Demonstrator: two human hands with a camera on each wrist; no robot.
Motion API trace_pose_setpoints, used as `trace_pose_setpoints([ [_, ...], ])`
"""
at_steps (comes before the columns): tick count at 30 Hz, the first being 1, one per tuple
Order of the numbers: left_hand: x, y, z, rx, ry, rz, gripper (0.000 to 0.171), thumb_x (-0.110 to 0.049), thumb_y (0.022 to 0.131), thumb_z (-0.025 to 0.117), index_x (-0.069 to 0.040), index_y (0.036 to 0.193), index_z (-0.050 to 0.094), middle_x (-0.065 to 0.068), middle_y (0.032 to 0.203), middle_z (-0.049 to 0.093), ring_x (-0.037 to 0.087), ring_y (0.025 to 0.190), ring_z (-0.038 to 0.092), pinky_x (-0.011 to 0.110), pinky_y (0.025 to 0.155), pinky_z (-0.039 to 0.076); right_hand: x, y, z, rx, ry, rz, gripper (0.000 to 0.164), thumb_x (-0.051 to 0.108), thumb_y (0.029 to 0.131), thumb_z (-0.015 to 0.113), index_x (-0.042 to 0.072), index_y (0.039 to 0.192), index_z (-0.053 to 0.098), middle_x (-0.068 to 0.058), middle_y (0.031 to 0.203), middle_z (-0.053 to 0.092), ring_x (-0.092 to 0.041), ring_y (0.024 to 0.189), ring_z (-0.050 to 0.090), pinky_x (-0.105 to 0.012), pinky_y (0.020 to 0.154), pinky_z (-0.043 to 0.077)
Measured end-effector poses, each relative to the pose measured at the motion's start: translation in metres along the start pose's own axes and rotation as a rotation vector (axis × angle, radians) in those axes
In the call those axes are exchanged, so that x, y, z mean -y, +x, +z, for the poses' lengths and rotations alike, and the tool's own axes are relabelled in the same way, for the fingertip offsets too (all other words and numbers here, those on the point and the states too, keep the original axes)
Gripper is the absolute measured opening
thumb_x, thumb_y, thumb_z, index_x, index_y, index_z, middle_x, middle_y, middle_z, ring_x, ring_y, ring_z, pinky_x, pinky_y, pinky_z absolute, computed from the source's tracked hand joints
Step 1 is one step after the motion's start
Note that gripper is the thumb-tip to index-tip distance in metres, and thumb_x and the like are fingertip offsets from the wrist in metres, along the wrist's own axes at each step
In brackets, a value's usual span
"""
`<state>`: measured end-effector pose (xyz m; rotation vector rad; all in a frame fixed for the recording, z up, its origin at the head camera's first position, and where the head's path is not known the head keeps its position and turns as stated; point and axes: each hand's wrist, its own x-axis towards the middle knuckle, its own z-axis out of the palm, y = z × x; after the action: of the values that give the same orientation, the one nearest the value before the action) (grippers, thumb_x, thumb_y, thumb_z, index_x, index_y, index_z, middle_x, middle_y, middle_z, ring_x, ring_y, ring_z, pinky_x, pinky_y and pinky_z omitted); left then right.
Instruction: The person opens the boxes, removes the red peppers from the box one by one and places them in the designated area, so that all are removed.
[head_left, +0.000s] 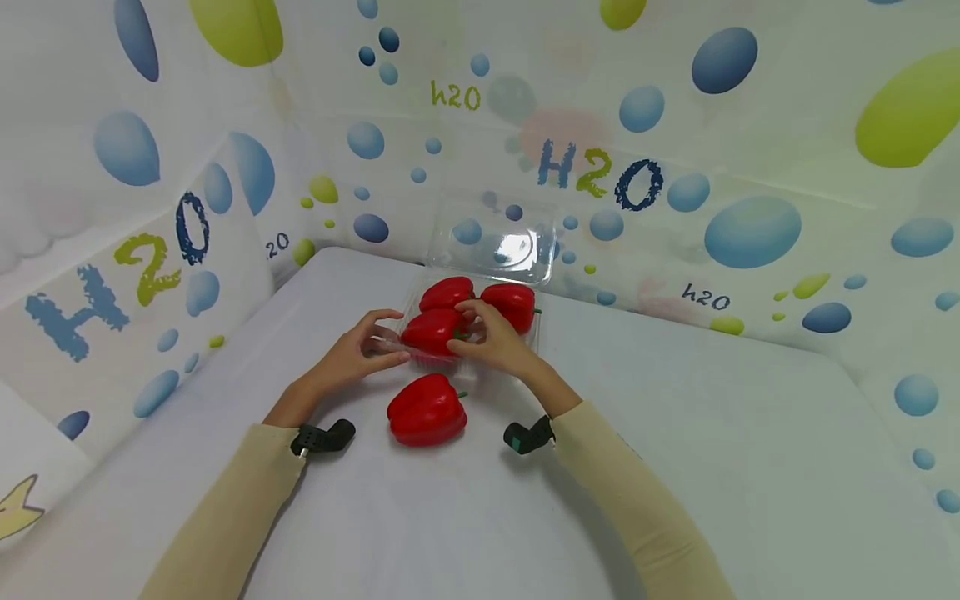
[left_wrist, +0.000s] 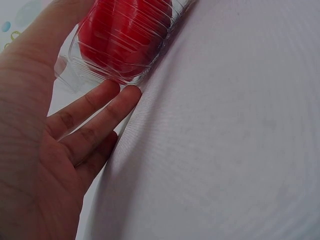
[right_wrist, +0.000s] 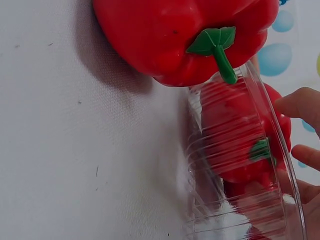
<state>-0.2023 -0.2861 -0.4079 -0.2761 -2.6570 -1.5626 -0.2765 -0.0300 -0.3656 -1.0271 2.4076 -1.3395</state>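
A clear plastic container (head_left: 534, 337) with ribbed walls holds 3 red bell peppers with green stems. My left hand (head_left: 352, 346) grips the left side of the container, thumb and fingers spread around its near corner; in the left wrist view the fingertips (left_wrist: 131, 92) touch the ribbed wall. With my right hand (head_left: 498, 342) I hold the front pepper (head_left: 430, 332) by its stem end, inside the container. Behind it lie the back-left pepper (head_left: 446, 293) and the back-right pepper (head_left: 510, 305). Another bell pepper (head_left: 426, 410) rests on the table in front, between my forearms.
The container's hinged clear lid (head_left: 487, 242) stands raised at the back, near the patterned wall covering (head_left: 480, 142). A white cloth covers the table (head_left: 712, 450). Dark wrist cameras (head_left: 326, 437) sit at both cuffs, near the loose pepper.
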Motion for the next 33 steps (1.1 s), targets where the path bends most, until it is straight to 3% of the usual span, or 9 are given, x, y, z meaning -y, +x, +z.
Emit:
trace_pose_setpoints([
  [7,-0.002,0.0,-0.004,0.004,0.014,-0.011,0.073,-0.022,0.088,0.073,-0.015,0.147,0.031,0.022,0.127,0.056,0.038,0.115,0.06,0.048,0.093,0.052,-0.001,0.006,0.005,0.009,0.003,0.024,0.061,0.017,0.086,0.074,0.009,0.138,0.044,-0.011,0.132,0.052,-0.027,0.118,0.052,-0.034,0.093,0.053],
  [17,-0.002,0.001,-0.003,0.007,0.009,-0.001,0.072,-0.021,0.088,0.073,-0.014,0.147,0.032,0.023,0.128,0.056,0.038,0.113,0.061,0.047,0.092,0.053,0.0,0.004,0.011,-0.047,-0.022,0.069,0.067,0.02,0.083,0.078,0.014,0.141,0.046,-0.01,0.132,0.057,-0.027,0.118,0.055,-0.036,0.091,0.054],
  [24,-0.003,0.0,-0.003,-0.008,0.019,-0.002,0.074,-0.022,0.087,0.074,-0.015,0.147,0.031,0.021,0.128,0.056,0.037,0.113,0.061,0.047,0.091,0.053,0.001,0.004,0.013,-0.028,-0.064,0.024,0.066,0.023,0.087,0.075,0.01,0.143,0.042,-0.012,0.137,0.052,-0.029,0.119,0.054,-0.038,0.093,0.054],
  [33,-0.001,0.002,-0.001,0.005,0.019,0.008,0.075,-0.023,0.087,0.074,-0.014,0.148,0.03,0.022,0.13,0.055,0.037,0.114,0.061,0.046,0.092,0.052,0.001,-0.001,0.011,-0.033,-0.079,0.045,0.067,0.024,0.087,0.074,0.011,0.144,0.042,-0.012,0.139,0.051,-0.028,0.121,0.054,-0.038,0.094,0.053],
])
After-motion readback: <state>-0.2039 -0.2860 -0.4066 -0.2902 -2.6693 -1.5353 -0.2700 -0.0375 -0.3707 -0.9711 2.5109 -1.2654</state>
